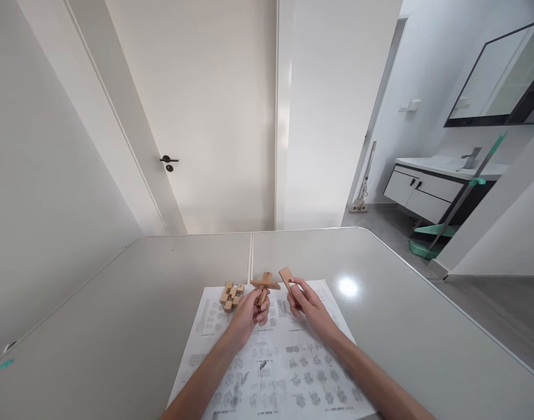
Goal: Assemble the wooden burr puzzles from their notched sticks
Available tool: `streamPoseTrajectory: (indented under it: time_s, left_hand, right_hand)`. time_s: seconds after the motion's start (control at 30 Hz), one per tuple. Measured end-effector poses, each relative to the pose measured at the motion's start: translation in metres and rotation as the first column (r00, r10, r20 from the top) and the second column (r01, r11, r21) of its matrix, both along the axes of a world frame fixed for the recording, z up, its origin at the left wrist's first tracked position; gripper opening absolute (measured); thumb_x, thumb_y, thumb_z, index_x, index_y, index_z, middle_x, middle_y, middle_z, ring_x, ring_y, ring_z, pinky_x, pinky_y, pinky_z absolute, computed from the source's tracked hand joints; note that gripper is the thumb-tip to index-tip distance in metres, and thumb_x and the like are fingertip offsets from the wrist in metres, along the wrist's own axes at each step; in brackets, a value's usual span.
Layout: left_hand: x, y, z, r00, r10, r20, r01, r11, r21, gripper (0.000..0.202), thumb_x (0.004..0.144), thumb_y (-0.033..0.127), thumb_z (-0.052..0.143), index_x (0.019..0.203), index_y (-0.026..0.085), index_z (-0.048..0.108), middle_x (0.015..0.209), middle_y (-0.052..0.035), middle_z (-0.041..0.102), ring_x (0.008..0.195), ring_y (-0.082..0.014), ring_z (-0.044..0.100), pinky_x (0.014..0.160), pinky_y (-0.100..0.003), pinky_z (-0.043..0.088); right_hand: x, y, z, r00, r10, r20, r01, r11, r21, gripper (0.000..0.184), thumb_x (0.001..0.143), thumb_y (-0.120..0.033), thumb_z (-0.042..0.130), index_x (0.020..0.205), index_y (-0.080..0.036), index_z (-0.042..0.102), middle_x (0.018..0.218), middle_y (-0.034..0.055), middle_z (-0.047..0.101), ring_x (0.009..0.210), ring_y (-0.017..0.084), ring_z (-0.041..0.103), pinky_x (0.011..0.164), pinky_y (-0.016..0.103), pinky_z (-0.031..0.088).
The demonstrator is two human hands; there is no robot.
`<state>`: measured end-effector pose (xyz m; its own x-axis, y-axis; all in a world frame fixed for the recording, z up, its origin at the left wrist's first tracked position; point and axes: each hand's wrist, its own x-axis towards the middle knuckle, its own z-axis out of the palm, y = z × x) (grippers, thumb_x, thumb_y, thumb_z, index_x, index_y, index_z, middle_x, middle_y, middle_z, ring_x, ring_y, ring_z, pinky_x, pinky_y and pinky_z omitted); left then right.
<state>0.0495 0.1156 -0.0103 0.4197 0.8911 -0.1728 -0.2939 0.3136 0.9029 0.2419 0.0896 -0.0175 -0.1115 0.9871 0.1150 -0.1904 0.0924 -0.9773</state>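
Note:
My left hand [251, 309] is closed round a few wooden puzzle pieces [265, 283] that cross one another. In my right hand [305, 300] I pinch a single flat wooden puzzle piece [286, 275], tilted, with a notch or hole near its middle. A small gap separates it from the crossed pieces. Left of my left hand sits a blocky wooden puzzle [231, 296], which looks assembled. Beneath both hands lies a printed instruction sheet [275, 356] with rows of small grey diagrams, too small to read.
The pale table [118, 326] has a seam at its middle and a raised rim. A closed door [218, 116] with a black handle [168, 160] stands behind. To the right are a sink cabinet [424, 186], a mop [365, 184] and a green dustpan [422, 249].

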Motion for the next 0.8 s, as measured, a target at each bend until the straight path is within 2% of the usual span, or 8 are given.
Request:
streamPoseTrajectory:
  time_s: [0.23,0.43,0.63,0.8]
  left_hand:
    - [0.001,-0.003,0.003,0.998,-0.052,-0.037,0.051,0.999,-0.011,0.034,0.094,0.052,0.058,0.089,0.019,0.055,0.069,0.0062,0.043,0.048,-0.0066,0.029,0.049,-0.021,0.031]
    - [0.003,-0.007,0.006,0.995,-0.08,-0.056,0.08,0.997,-0.006,0.033,0.095,0.051,0.056,0.091,0.019,0.055,0.07,0.0053,0.043,0.051,-0.0077,0.031,0.051,-0.022,0.031]
    - [0.004,-0.009,0.009,0.99,-0.135,-0.041,0.135,0.991,-0.009,0.034,0.097,0.051,0.055,0.085,0.019,0.053,0.071,0.0047,0.044,0.051,-0.0079,0.031,0.051,-0.022,0.031]
    - [0.004,-0.009,0.01,0.987,-0.158,-0.005,0.158,0.987,-0.03,0.033,0.096,0.05,0.057,0.085,0.019,0.054,0.069,0.005,0.042,0.051,-0.008,0.031,0.051,-0.022,0.029]
  right_hand:
    - [0.001,-0.004,0.006,0.995,0.078,-0.059,-0.077,0.997,0.028,0.042,0.095,-0.063,0.055,0.109,-0.023,0.059,0.07,-0.004,0.049,0.054,0.011,0.037,0.057,0.028,0.032]
    - [0.0,-0.005,0.008,0.987,0.159,-0.015,-0.158,0.987,0.031,0.052,0.093,-0.067,0.056,0.123,-0.024,0.061,0.071,-0.0027,0.051,0.054,0.011,0.039,0.056,0.028,0.035]
    - [0.0,-0.004,0.004,0.984,0.176,-0.009,-0.175,0.984,0.045,0.054,0.094,-0.066,0.055,0.128,-0.024,0.061,0.071,-0.0026,0.05,0.054,0.011,0.04,0.055,0.028,0.036]
    - [0.001,-0.001,0.001,0.985,0.17,-0.027,-0.17,0.985,0.008,0.057,0.091,-0.068,0.057,0.128,-0.024,0.061,0.074,-0.0016,0.052,0.054,0.011,0.04,0.057,0.029,0.036]
